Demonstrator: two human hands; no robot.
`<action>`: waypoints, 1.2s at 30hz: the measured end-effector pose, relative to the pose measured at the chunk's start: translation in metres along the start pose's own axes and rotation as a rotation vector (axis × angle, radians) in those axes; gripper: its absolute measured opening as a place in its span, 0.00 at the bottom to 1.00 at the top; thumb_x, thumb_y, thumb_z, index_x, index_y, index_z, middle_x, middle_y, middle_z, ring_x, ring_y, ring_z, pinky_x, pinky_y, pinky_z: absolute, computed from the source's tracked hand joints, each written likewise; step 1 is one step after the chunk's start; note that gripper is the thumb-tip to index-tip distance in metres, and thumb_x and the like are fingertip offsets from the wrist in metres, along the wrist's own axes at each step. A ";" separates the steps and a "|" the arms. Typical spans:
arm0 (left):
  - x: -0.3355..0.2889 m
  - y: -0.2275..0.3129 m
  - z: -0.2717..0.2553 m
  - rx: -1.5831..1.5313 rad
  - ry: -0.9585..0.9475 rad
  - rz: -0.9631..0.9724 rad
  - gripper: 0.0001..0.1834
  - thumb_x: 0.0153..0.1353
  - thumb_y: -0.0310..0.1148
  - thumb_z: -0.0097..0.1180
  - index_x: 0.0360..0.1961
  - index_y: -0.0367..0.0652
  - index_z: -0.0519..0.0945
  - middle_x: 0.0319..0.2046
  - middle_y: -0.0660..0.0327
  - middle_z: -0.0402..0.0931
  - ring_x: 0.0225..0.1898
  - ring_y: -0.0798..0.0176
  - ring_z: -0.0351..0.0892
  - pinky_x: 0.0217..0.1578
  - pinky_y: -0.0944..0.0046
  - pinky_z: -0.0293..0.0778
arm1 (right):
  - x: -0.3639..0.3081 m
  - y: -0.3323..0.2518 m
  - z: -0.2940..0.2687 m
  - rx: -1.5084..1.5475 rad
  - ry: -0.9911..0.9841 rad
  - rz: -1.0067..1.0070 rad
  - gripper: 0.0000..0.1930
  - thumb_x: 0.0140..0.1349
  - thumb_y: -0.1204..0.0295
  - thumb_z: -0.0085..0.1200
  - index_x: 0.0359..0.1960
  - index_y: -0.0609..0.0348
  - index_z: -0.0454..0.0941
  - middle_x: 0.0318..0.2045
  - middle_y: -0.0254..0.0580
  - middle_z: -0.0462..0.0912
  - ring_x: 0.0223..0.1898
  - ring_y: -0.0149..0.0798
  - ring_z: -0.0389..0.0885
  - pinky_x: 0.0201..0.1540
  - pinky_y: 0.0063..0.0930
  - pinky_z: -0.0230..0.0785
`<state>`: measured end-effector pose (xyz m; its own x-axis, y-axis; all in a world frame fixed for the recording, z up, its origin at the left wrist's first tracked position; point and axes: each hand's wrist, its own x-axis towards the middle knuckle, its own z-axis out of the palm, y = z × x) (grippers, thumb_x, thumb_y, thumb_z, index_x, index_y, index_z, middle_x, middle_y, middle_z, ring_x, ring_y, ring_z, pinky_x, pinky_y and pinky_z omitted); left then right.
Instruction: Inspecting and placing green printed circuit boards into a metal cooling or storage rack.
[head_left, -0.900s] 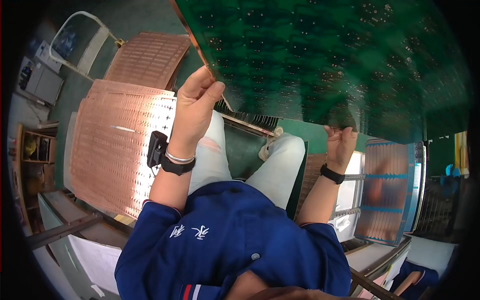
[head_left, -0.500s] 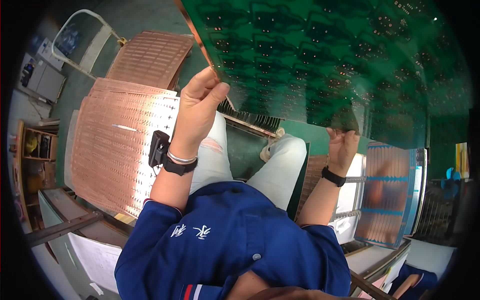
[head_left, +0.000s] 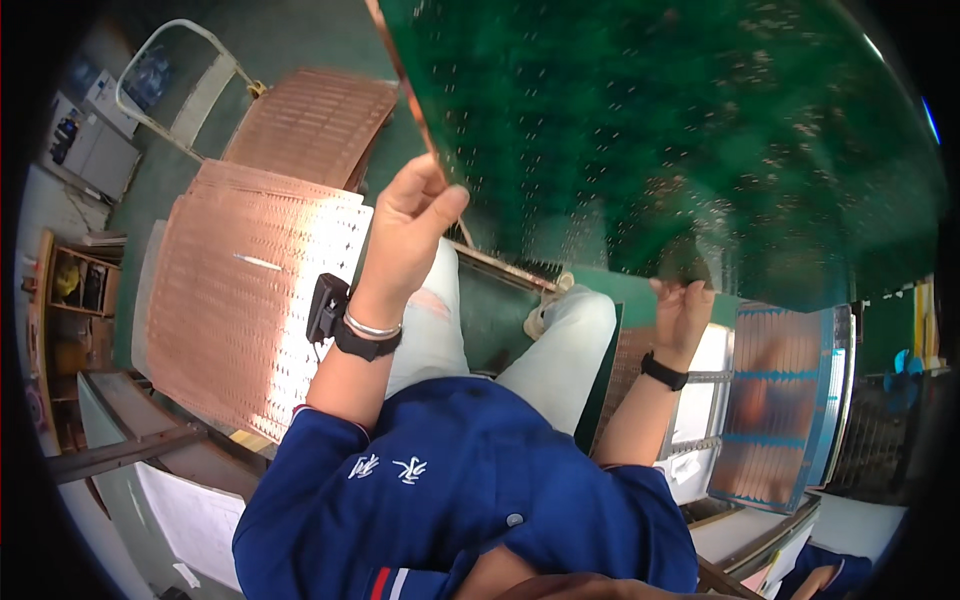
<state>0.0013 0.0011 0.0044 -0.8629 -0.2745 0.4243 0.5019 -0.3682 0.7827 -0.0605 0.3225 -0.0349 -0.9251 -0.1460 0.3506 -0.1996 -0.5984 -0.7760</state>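
A large green circuit board panel (head_left: pixel 620 130) with a copper-coloured left edge is held up in front of me, its rows of pads and holes slightly blurred. My left hand (head_left: pixel 415 215) is closed on its left edge, thumb on one side and fingers curled round the other. At the panel's lower edge, my right hand (head_left: pixel 682 310) pinches it between thumb and fingers, fingertips partly hidden behind the board. Both wrists wear black bands, and a small black device sits by the left wrist.
Stacked copper-coloured panels (head_left: pixel 215 285) lie at my left, with a thin white pen-like stick (head_left: pixel 262 263) on top. Farther off are another copper stack (head_left: pixel 310 125) and a trolley handle (head_left: pixel 185 60). Blue-striped panels (head_left: pixel 770 405) stand at right. A person's arm (head_left: pixel 820 580) shows lower right.
The panel and both hands have come down slightly, and the panel's surface is more blurred. Both grips stay on the same edges. The whole view has shifted a little.
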 end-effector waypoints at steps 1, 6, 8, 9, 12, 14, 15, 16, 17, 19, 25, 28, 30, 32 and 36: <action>0.001 0.001 0.007 -0.050 0.008 -0.023 0.18 0.59 0.24 0.53 0.52 0.41 0.72 0.43 0.63 0.76 0.44 0.72 0.73 0.45 0.72 0.67 | -0.003 0.003 -0.005 0.003 -0.025 0.020 0.19 0.63 0.67 0.49 0.53 0.62 0.66 0.47 0.45 0.76 0.42 0.38 0.78 0.41 0.36 0.78; -0.001 -0.003 0.001 -0.207 0.057 -0.121 0.17 0.60 0.27 0.54 0.50 0.41 0.71 0.46 0.62 0.74 0.48 0.69 0.72 0.50 0.66 0.67 | -0.020 0.005 -0.001 0.061 0.011 0.110 0.19 0.61 0.70 0.50 0.53 0.61 0.65 0.48 0.45 0.73 0.44 0.41 0.77 0.40 0.41 0.78; -0.001 0.000 0.000 -0.274 0.088 -0.196 0.17 0.60 0.28 0.53 0.51 0.41 0.70 0.46 0.61 0.74 0.47 0.68 0.72 0.48 0.66 0.69 | -0.022 0.001 -0.010 0.089 0.185 0.064 0.20 0.62 0.69 0.49 0.55 0.62 0.64 0.50 0.46 0.72 0.47 0.43 0.74 0.44 0.42 0.75; -0.001 0.000 0.001 -0.348 0.114 -0.286 0.18 0.61 0.28 0.52 0.52 0.41 0.69 0.46 0.61 0.73 0.46 0.68 0.73 0.47 0.66 0.71 | -0.025 -0.003 -0.017 0.110 0.374 0.018 0.21 0.63 0.68 0.48 0.56 0.63 0.62 0.52 0.46 0.70 0.50 0.44 0.72 0.49 0.44 0.71; -0.006 -0.009 -0.008 -0.351 0.138 -0.383 0.19 0.62 0.29 0.51 0.54 0.41 0.67 0.47 0.60 0.72 0.46 0.67 0.74 0.45 0.65 0.73 | -0.033 -0.011 -0.046 0.121 0.443 -0.019 0.22 0.64 0.66 0.46 0.57 0.64 0.60 0.53 0.46 0.69 0.54 0.44 0.68 0.55 0.44 0.64; -0.009 -0.013 -0.008 -0.348 0.159 -0.403 0.19 0.62 0.29 0.50 0.54 0.41 0.67 0.47 0.60 0.72 0.46 0.67 0.74 0.45 0.65 0.73 | -0.041 -0.018 -0.048 0.112 0.437 -0.040 0.23 0.64 0.68 0.46 0.57 0.66 0.60 0.53 0.46 0.69 0.54 0.45 0.68 0.55 0.43 0.64; -0.011 -0.015 -0.009 -0.339 0.178 -0.427 0.19 0.62 0.29 0.50 0.55 0.41 0.66 0.47 0.60 0.72 0.46 0.66 0.73 0.46 0.65 0.72 | -0.046 -0.021 -0.051 0.083 0.434 -0.040 0.23 0.64 0.69 0.46 0.57 0.66 0.59 0.53 0.46 0.68 0.54 0.45 0.68 0.55 0.43 0.64; -0.013 -0.017 -0.009 -0.345 0.161 -0.437 0.19 0.62 0.29 0.50 0.55 0.41 0.66 0.47 0.60 0.72 0.46 0.66 0.73 0.46 0.65 0.72 | -0.051 -0.023 -0.053 0.053 0.432 -0.041 0.23 0.64 0.69 0.46 0.58 0.66 0.59 0.54 0.46 0.68 0.54 0.45 0.68 0.55 0.43 0.64; -0.015 -0.018 -0.011 -0.332 0.203 -0.442 0.20 0.62 0.29 0.50 0.55 0.41 0.66 0.48 0.60 0.72 0.47 0.66 0.73 0.46 0.65 0.72 | -0.054 -0.024 -0.056 0.051 0.418 -0.046 0.23 0.63 0.71 0.46 0.58 0.64 0.58 0.54 0.47 0.67 0.53 0.45 0.68 0.55 0.44 0.64; -0.018 -0.024 -0.016 -0.330 0.231 -0.461 0.21 0.62 0.28 0.49 0.57 0.41 0.64 0.48 0.60 0.71 0.48 0.65 0.72 0.47 0.66 0.71 | -0.059 -0.028 -0.053 0.033 0.388 -0.054 0.22 0.64 0.70 0.45 0.58 0.64 0.59 0.54 0.47 0.67 0.54 0.45 0.68 0.55 0.43 0.63; -0.025 -0.039 -0.026 -0.400 0.227 -0.499 0.19 0.64 0.33 0.46 0.56 0.43 0.65 0.49 0.58 0.71 0.47 0.61 0.74 0.46 0.60 0.74 | -0.061 -0.035 -0.044 -0.052 0.318 -0.050 0.24 0.64 0.70 0.45 0.60 0.62 0.56 0.57 0.46 0.65 0.56 0.45 0.66 0.57 0.42 0.61; -0.030 -0.060 -0.034 -0.453 0.243 -0.558 0.20 0.66 0.40 0.43 0.56 0.46 0.64 0.50 0.59 0.70 0.48 0.57 0.73 0.47 0.55 0.73 | -0.054 -0.022 -0.021 0.199 0.222 0.033 0.26 0.64 0.70 0.45 0.62 0.60 0.54 0.57 0.46 0.64 0.56 0.45 0.66 0.57 0.42 0.60; -0.036 -0.093 -0.035 -0.692 0.296 -0.711 0.22 0.66 0.44 0.42 0.58 0.48 0.63 0.52 0.57 0.69 0.52 0.53 0.70 0.50 0.47 0.69 | -0.057 0.010 -0.001 0.155 0.077 0.120 0.29 0.63 0.72 0.45 0.64 0.59 0.49 0.59 0.45 0.62 0.58 0.44 0.63 0.59 0.42 0.58; -0.045 -0.115 -0.009 -0.818 0.307 -0.790 0.21 0.65 0.43 0.43 0.58 0.50 0.63 0.51 0.58 0.70 0.53 0.53 0.69 0.51 0.47 0.68 | -0.072 0.055 0.033 -0.072 0.124 0.161 0.32 0.63 0.75 0.45 0.66 0.58 0.44 0.61 0.43 0.59 0.61 0.42 0.59 0.59 0.40 0.57; -0.069 -0.146 -0.014 -0.587 0.044 -0.952 0.20 0.65 0.39 0.47 0.57 0.51 0.63 0.49 0.64 0.72 0.48 0.60 0.73 0.47 0.57 0.72 | -0.048 0.070 0.054 -0.344 0.492 0.042 0.26 0.63 0.76 0.46 0.61 0.65 0.54 0.54 0.43 0.68 0.52 0.34 0.68 0.53 0.30 0.62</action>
<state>-0.0118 0.0613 -0.1452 -0.9129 0.3158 -0.2587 -0.4022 -0.8038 0.4383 -0.0129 0.2452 -0.0784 -0.9590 0.2670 0.0951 -0.1763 -0.2990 -0.9378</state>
